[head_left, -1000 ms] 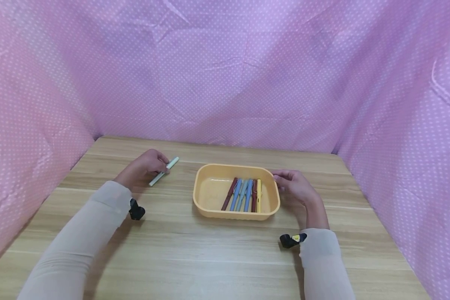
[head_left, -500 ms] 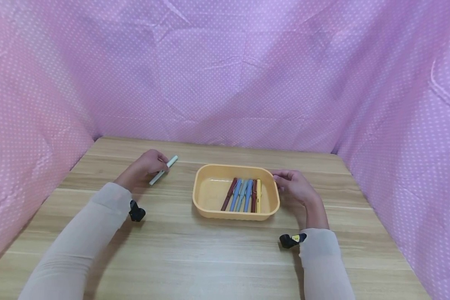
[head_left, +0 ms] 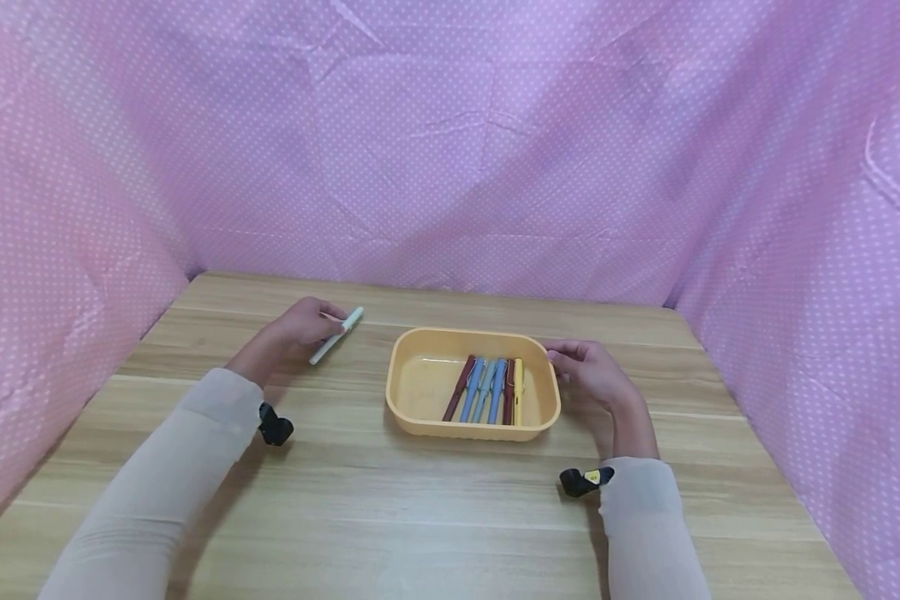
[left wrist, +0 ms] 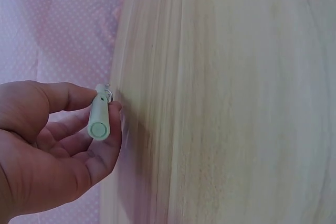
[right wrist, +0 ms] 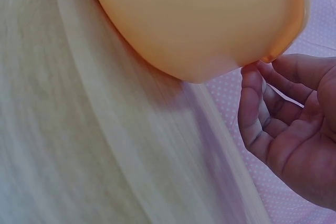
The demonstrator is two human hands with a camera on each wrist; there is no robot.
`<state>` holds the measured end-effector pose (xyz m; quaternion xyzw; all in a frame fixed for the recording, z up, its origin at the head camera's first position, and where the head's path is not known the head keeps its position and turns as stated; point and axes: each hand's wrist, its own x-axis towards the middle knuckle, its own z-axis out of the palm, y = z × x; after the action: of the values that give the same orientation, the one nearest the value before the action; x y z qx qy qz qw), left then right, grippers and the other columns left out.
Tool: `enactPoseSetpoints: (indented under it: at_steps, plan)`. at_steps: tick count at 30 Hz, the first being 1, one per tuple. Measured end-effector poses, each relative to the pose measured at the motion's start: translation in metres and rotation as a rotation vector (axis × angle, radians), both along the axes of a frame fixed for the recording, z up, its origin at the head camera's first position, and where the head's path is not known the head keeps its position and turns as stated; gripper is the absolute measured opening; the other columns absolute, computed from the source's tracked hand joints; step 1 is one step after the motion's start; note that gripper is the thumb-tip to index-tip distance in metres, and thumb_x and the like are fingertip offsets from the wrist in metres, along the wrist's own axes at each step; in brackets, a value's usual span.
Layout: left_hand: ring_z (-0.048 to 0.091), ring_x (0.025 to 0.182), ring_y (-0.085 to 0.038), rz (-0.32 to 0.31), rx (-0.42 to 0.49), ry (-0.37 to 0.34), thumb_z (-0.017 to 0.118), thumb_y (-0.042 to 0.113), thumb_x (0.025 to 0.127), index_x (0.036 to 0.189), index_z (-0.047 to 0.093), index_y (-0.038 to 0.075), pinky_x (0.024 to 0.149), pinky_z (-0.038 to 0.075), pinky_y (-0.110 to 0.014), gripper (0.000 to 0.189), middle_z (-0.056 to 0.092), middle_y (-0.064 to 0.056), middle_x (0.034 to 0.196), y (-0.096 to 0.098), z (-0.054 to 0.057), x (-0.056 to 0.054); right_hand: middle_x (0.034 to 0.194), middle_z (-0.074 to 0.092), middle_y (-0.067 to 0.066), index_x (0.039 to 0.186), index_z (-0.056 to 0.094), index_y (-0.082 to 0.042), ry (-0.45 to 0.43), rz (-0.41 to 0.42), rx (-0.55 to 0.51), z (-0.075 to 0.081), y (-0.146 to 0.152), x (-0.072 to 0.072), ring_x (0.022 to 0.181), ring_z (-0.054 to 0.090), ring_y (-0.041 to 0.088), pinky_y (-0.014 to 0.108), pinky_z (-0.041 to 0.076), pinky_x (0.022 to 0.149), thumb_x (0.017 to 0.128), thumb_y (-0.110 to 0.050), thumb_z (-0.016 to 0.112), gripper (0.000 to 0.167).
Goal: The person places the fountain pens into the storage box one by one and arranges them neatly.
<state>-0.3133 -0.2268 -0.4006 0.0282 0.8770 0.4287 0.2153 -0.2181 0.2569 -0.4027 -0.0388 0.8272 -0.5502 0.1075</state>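
Note:
My left hand (head_left: 309,323) pinches a pale mint-green pen (head_left: 354,317) between thumb and fingertips, left of the tray and over the table. In the left wrist view, the round end of the pen (left wrist: 98,121) faces the camera, with its metal clip partly showing beyond. My right hand (head_left: 596,371) is at the right end of a yellow-orange plastic tray (head_left: 420,429). Seen from the right wrist, the thumb (right wrist: 299,69) meets the rim and curled fingertips lie against the wall beneath it. Several capped pens, dark red, blue, blue-green and yellow, lie side by side in the tray's right half.
The wood-grain table (head_left: 420,525) carries the tray near its middle. Pink dotted cloth (head_left: 435,167) hangs behind the table and along both sides. A small black camera (head_left: 275,425) sits at the left cuff, another black camera (head_left: 581,482) at the right.
My left hand has shifted slightly away and to the right, bringing the mint-green pen with it. My right hand, the tray and the pens inside stay where they were.

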Motion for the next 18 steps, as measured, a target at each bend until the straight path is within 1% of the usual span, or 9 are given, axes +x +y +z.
enactPoseSetpoints:
  at_steps: [3, 6, 8, 10, 11, 12, 14, 17, 18]
  plan:
    - [0.055, 0.108, -0.026, -0.008, 0.035, -0.016, 0.056, 0.011, 0.103, 0.141, 0.054, -0.003, 0.089, 0.053, -0.031, 0.041, 0.054, -0.020, 0.130, 0.002, 0.001, -0.002, 0.115, 0.070, 0.018, 0.135, 0.060, 0.007, -0.006, -0.001, -0.004, 0.000, 0.000, -0.001, 0.093, 0.067, 0.017, 0.029, 0.058, 0.083, 0.106, -0.019, 0.057, 0.039]
    - [0.053, 0.118, -0.029, -0.014, 0.062, -0.038, 0.055, 0.011, 0.104, 0.143, 0.053, -0.002, 0.100, 0.051, -0.037, 0.041, 0.051, -0.022, 0.137, 0.004, 0.003, -0.003, 0.114, 0.070, 0.018, 0.135, 0.060, 0.007, -0.011, -0.006, -0.004, 0.000, -0.001, -0.001, 0.092, 0.067, 0.018, 0.030, 0.058, 0.083, 0.106, -0.018, 0.057, 0.039]
    - [0.054, 0.119, -0.028, -0.017, 0.066, -0.042, 0.055, 0.012, 0.104, 0.143, 0.053, 0.000, 0.100, 0.051, -0.037, 0.041, 0.052, -0.022, 0.137, 0.006, 0.006, -0.003, 0.114, 0.070, 0.019, 0.135, 0.060, 0.006, -0.011, -0.007, 0.005, 0.000, -0.001, -0.002, 0.092, 0.067, 0.019, 0.030, 0.058, 0.083, 0.106, -0.019, 0.057, 0.039]
    - [0.056, 0.110, -0.026, -0.025, 0.071, -0.037, 0.055, 0.012, 0.104, 0.143, 0.053, 0.001, 0.091, 0.053, -0.032, 0.041, 0.055, -0.020, 0.133, 0.008, 0.010, -0.004, 0.115, 0.070, 0.019, 0.135, 0.060, 0.006, -0.012, -0.013, 0.011, 0.000, -0.002, -0.002, 0.093, 0.067, 0.018, 0.030, 0.057, 0.084, 0.106, -0.019, 0.057, 0.039]
    - [0.056, 0.103, -0.024, -0.027, 0.078, -0.035, 0.056, 0.012, 0.104, 0.143, 0.053, 0.001, 0.084, 0.052, -0.029, 0.041, 0.056, -0.020, 0.130, 0.009, 0.011, -0.003, 0.115, 0.070, 0.018, 0.135, 0.060, 0.006, -0.012, -0.016, 0.015, 0.000, -0.002, -0.003, 0.093, 0.067, 0.018, 0.030, 0.057, 0.084, 0.106, -0.019, 0.057, 0.039]
    - [0.055, 0.096, -0.022, -0.031, 0.083, -0.027, 0.056, 0.012, 0.103, 0.143, 0.053, 0.001, 0.077, 0.050, -0.026, 0.041, 0.058, -0.019, 0.126, 0.010, 0.013, -0.004, 0.115, 0.070, 0.018, 0.135, 0.060, 0.006, -0.013, -0.017, 0.018, 0.000, -0.002, -0.003, 0.093, 0.067, 0.018, 0.030, 0.057, 0.084, 0.106, -0.019, 0.057, 0.039]
    - [0.053, 0.087, -0.018, -0.045, 0.098, -0.009, 0.057, 0.012, 0.103, 0.142, 0.054, 0.000, 0.069, 0.046, -0.024, 0.041, 0.060, -0.017, 0.120, 0.011, 0.017, -0.004, 0.115, 0.070, 0.018, 0.135, 0.060, 0.006, -0.014, -0.021, 0.021, 0.001, -0.003, -0.003, 0.092, 0.066, 0.017, 0.029, 0.057, 0.084, 0.106, -0.019, 0.057, 0.039]
    - [0.048, 0.079, -0.015, -0.059, 0.144, 0.000, 0.057, 0.011, 0.103, 0.142, 0.053, -0.002, 0.064, 0.044, -0.022, 0.041, 0.060, -0.019, 0.118, 0.013, 0.021, -0.005, 0.114, 0.070, 0.017, 0.135, 0.060, 0.006, -0.018, -0.028, 0.014, 0.002, -0.005, -0.003, 0.091, 0.066, 0.017, 0.030, 0.057, 0.083, 0.106, -0.019, 0.057, 0.038]
    - [0.048, 0.079, -0.015, -0.065, 0.158, 0.002, 0.056, 0.011, 0.103, 0.142, 0.053, -0.002, 0.064, 0.043, -0.022, 0.041, 0.060, -0.020, 0.119, 0.014, 0.023, -0.006, 0.114, 0.070, 0.017, 0.135, 0.060, 0.006, -0.019, -0.029, 0.012, 0.002, -0.005, -0.003, 0.090, 0.066, 0.017, 0.030, 0.057, 0.082, 0.106, -0.018, 0.057, 0.038]
